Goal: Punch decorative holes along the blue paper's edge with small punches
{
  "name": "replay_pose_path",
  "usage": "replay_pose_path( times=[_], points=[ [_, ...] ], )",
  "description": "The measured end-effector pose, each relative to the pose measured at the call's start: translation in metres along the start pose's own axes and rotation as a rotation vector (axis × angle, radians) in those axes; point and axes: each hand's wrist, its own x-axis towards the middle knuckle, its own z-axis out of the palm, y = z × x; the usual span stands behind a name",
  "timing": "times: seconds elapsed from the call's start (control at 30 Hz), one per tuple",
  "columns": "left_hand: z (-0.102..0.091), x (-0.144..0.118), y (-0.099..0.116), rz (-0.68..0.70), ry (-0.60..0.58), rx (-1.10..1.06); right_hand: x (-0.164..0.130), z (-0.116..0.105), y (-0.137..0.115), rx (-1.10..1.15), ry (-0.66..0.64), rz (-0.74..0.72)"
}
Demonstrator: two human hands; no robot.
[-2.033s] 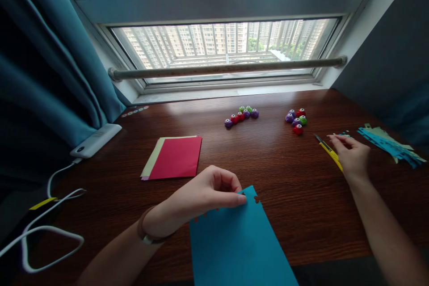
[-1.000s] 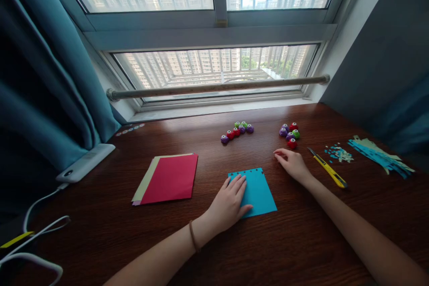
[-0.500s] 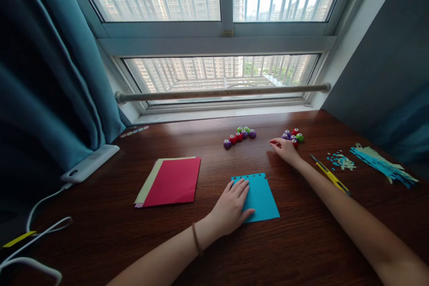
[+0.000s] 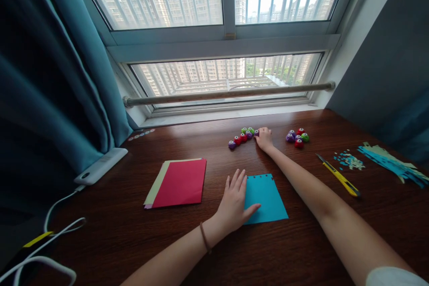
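A blue sheet of paper [image 4: 266, 199] with a row of small holes along its far edge lies in front of me. My left hand [image 4: 234, 201] is at its left side, fingers stretched and spread, thumb over the sheet. Beyond the paper, my right hand [image 4: 264, 137] has its fingers curled at a small purple paper punch [image 4: 256, 133], at the right end of a staggered row. That row also has red punches [image 4: 237, 140], green punches [image 4: 250, 130] and other purple ones. My fingers partly hide the purple punch.
Another cluster of punches [image 4: 299, 143] stands to the right. Nearer are a yellow utility knife [image 4: 342, 179], paper bits [image 4: 350, 161] and paper strips [image 4: 392, 163]. Left lie stacked red paper [image 4: 181, 183], a white power bank [image 4: 100, 165] and a cable [image 4: 50, 252]. A window bar [image 4: 231, 94] spans the back.
My right hand has moved left from the right cluster to the purple punch ending the left row. My left hand's fingers have spread and shifted toward the paper's left edge. The view has shifted slightly.
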Motion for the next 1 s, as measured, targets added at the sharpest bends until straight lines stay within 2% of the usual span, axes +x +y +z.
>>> replay_pose_path(
  times=[0.1, 0.17, 0.33, 0.47, 0.6, 0.77, 1.0],
  points=[
    [0.001, 0.0, -0.002, 0.002, -0.061, 0.0, -0.02, -0.013, -0.007, 0.101, 0.002, -0.017],
    [0.0, 0.001, -0.002, 0.0, -0.073, 0.004, -0.044, -0.029, -0.009, 0.19, -0.041, -0.036],
    [0.001, 0.003, -0.001, -0.015, -0.035, 0.014, -0.119, -0.077, -0.004, 0.357, -0.199, -0.04],
    [0.004, 0.004, -0.002, -0.017, -0.009, 0.033, -0.161, -0.099, 0.008, 0.386, -0.205, 0.004],
    [0.006, 0.004, -0.002, -0.006, 0.015, 0.07, -0.173, -0.104, 0.016, 0.352, -0.165, -0.022],
    [0.007, 0.003, -0.001, 0.014, 0.036, 0.112, -0.172, -0.106, 0.016, 0.225, -0.127, -0.143],
    [0.006, 0.004, 0.0, 0.019, 0.032, 0.144, -0.175, -0.105, 0.017, 0.159, -0.132, -0.166]
  ],
)
